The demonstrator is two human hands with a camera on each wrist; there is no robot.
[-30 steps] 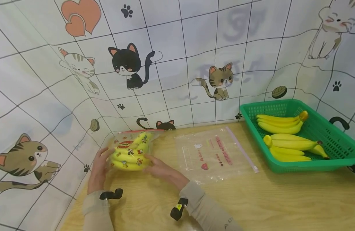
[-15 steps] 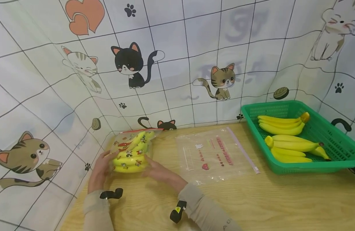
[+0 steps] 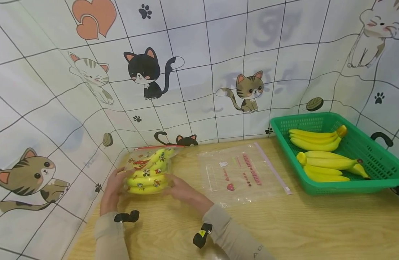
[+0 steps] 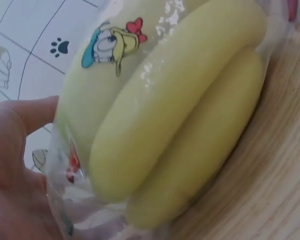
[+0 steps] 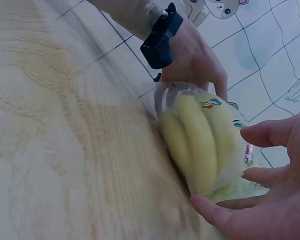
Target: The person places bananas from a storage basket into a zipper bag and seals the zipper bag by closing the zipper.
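Bananas [image 3: 149, 179] are filling a printed zip bag [image 3: 140, 164] that is lying on the wood-grain desk [image 3: 267, 231], near the left corner of the cat-print wall covering [image 3: 193, 90]. Over this last second very little is changing: the bag is staying near that corner, the bananas are staying inside it, and my right hand [image 3: 184, 189] is sitting slightly farther out to the right than half a second ago. I am judging this as steadying and settling the filled bag rather than lifting or carrying it; the bananas are seeming well inside, so the bag's position is what I am working on.

My left hand [image 3: 112, 186] is curling round the left end of the bag, grasping it. My right grip is staying loose: its fingers [image 5: 265, 134] are spreading, with the tips meeting the opposite side and not wrapping round it. The red zip strip [image 3: 158, 147] is running along the far edge, by the wall; whether it is sealed, I cannot tell.

Just beside, to the right, a second zip bag [image 3: 219, 180] with a lilac slider strip [image 3: 273, 169] is lying flat. Beyond it, a green plastic basket [image 3: 358, 185] is holding more banana bunches [image 3: 316, 141], which I am leaving untouched.
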